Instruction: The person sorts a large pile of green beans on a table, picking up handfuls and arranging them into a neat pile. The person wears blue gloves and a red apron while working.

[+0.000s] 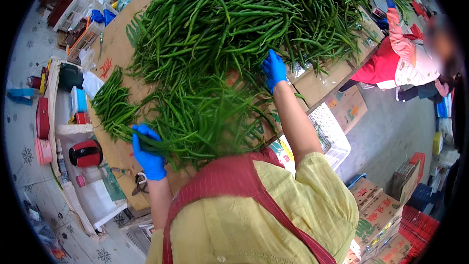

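Observation:
A large heap of long green chili peppers (220, 18) covers the far part of the cardboard-topped table (117, 51). My left hand (150, 157), in a blue glove, is closed around a bunch of peppers (141, 135) at the near left. Just beyond it lies a smaller pile of peppers (113, 106) with their ends roughly lined up. Loose peppers (194, 113) spread between my hands, close to my apron. My right hand (274, 70), also blue-gloved, reaches to the heap's near edge; its fingertips are among the peppers, and their grip is hidden.
Left of the table stands a white open shelf unit (73, 130) with a red-and-black container (86, 153). A white plastic basket (331, 135) sits below the right edge. Printed cardboard boxes (377, 209) are stacked at lower right. Another person (403, 58) works at the far right, holding peppers.

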